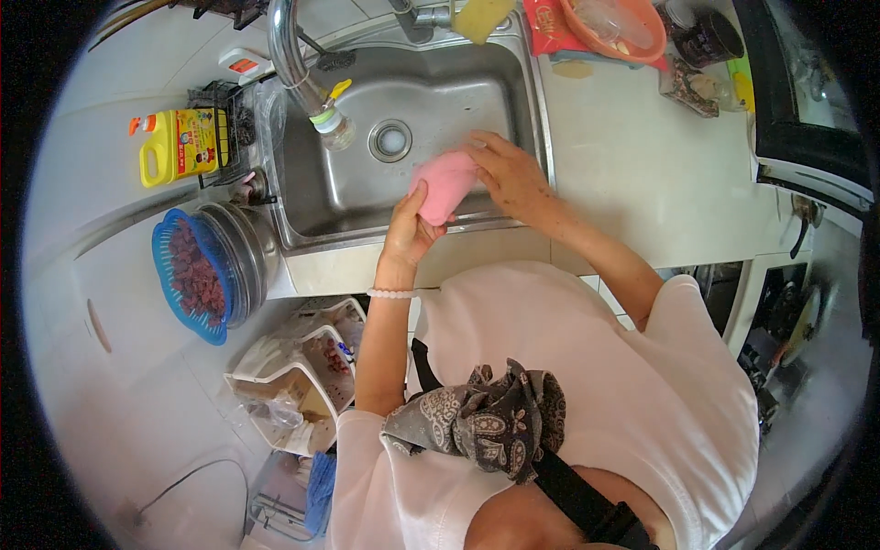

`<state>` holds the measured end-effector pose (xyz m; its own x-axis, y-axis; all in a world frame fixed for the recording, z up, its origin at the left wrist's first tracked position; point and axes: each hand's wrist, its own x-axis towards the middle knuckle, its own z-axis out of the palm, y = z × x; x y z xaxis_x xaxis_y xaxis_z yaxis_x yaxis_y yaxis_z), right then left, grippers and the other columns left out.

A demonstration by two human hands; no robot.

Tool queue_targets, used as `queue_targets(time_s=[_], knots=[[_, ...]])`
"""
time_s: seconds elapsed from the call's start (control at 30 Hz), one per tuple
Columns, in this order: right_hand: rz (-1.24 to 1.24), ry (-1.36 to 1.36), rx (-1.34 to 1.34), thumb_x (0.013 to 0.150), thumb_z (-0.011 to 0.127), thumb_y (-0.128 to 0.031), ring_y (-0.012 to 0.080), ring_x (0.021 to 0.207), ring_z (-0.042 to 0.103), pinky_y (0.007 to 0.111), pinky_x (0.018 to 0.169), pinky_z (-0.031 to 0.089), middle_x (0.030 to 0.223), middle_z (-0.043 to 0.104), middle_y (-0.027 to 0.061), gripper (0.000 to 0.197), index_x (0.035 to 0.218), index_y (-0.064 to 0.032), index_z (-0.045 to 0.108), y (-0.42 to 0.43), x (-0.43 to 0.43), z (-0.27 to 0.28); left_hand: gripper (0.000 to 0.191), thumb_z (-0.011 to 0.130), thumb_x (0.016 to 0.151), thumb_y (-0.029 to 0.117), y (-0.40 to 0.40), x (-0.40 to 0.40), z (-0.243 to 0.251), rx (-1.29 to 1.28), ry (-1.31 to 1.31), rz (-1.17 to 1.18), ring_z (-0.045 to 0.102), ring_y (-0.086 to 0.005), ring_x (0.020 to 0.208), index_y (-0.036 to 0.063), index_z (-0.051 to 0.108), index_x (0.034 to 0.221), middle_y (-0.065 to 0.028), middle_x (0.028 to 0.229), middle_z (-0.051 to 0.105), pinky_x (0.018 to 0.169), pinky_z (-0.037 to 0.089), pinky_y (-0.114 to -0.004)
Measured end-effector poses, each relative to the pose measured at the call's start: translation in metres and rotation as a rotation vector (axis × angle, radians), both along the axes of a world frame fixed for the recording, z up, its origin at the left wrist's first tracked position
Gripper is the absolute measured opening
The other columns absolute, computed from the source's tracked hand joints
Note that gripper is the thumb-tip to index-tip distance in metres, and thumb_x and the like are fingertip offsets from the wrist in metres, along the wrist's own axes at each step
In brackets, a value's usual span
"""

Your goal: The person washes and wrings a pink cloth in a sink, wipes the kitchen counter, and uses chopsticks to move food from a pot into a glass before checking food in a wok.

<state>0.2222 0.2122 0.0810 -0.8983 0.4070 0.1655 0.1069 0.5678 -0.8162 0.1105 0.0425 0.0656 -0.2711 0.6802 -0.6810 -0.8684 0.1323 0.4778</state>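
My left hand [411, 228] holds a folded pink cloth [443, 187] over the near edge of the stainless steel sink [357, 199]. At the cloth's upper right side, the bent fingers of my right hand [510, 173] are near or touching it; whether they grip it I cannot tell. The basin drain [390, 141] lies beyond the cloth, to its upper left. A metal faucet [292, 51] with a clear nozzle reaches over the basin from the far side.
To the left stand a yellow detergent jug [182, 148] and a blue colander [161, 275] of dark red pieces beside metal bowls [251, 254]. An orange basin [656, 34], a red packet [546, 27] and jars [711, 38] sit on the right counter [619, 172]. A yellow sponge [481, 17] lies behind the sink.
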Motion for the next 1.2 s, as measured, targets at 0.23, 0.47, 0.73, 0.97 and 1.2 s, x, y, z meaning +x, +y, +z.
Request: queue_targets(time_s=[0.23, 0.47, 0.73, 0.97, 1.2], knots=[[0.068, -0.326, -0.237, 0.081, 0.062, -0.021, 0.0208, 0.066, 0.057, 0.030, 0.058, 0.046, 0.079, 0.062, 0.0081, 0.022, 0.089, -0.0004, 0.060, 0.012, 0.014, 0.051, 0.032, 0.048, 0.089, 0.020, 0.010, -0.001, 0.009, 0.070, -0.078, 0.181, 0.057, -0.0240, 0.101, 0.0032, 0.047, 0.116, -0.0129, 0.112, 0.057, 0.080, 0.049, -0.036], [0.159, -0.185, -0.936, 0.083, 0.063, -0.024, 0.0042, 0.065, 0.048, 0.021, 0.052, 0.039, 0.075, 0.055, -0.0018, 0.025, 0.091, -0.0003, 0.061, 0.028, 0.007, 0.045, 0.028, 0.050, 0.088, 0.017, 0.005, -0.005, -0.004, 0.131, 0.033, 0.171, 0.054, -0.0206, 0.101, 0.0034, 0.049, 0.113, -0.0082, 0.107, 0.057, 0.083, 0.045, -0.040], [0.230, -0.053, -0.774, 0.083, 0.060, -0.024, 0.0071, 0.069, 0.041, 0.024, 0.057, 0.036, 0.075, 0.047, -0.0007, 0.023, 0.081, -0.0019, 0.051, 0.015, -0.005, 0.047, 0.021, 0.052, 0.089, 0.021, -0.004, -0.003, 0.016, -0.289, 0.358, 0.187, 0.054, -0.0120, 0.083, 0.0047, 0.057, 0.101, -0.0042, 0.095, 0.057, 0.069, 0.046, -0.027], [0.432, -0.157, -0.591, 0.078, 0.059, -0.023, 0.0190, 0.061, 0.044, 0.035, 0.059, 0.039, 0.069, 0.046, 0.0084, 0.027, 0.068, -0.0040, 0.043, -0.025, -0.018, 0.060, 0.035, 0.043, 0.090, 0.019, 0.014, 0.009, 0.037, -0.042, 0.313, -0.179, 0.060, -0.0198, 0.090, 0.0008, 0.050, 0.120, -0.0095, 0.111, 0.060, 0.075, 0.049, -0.031], [0.563, 0.004, -0.154, 0.076, 0.064, -0.022, 0.0325, 0.092, 0.055, 0.037, 0.077, 0.045, 0.102, 0.056, 0.0161, 0.024, 0.086, -0.0017, 0.058, -0.048, -0.005, 0.076, 0.032, 0.049, 0.084, 0.020, 0.036, -0.009, 0.063, 0.353, 1.238, -0.119, 0.054, -0.0182, 0.096, 0.0057, 0.055, 0.112, -0.0059, 0.108, 0.059, 0.083, 0.044, -0.031]])
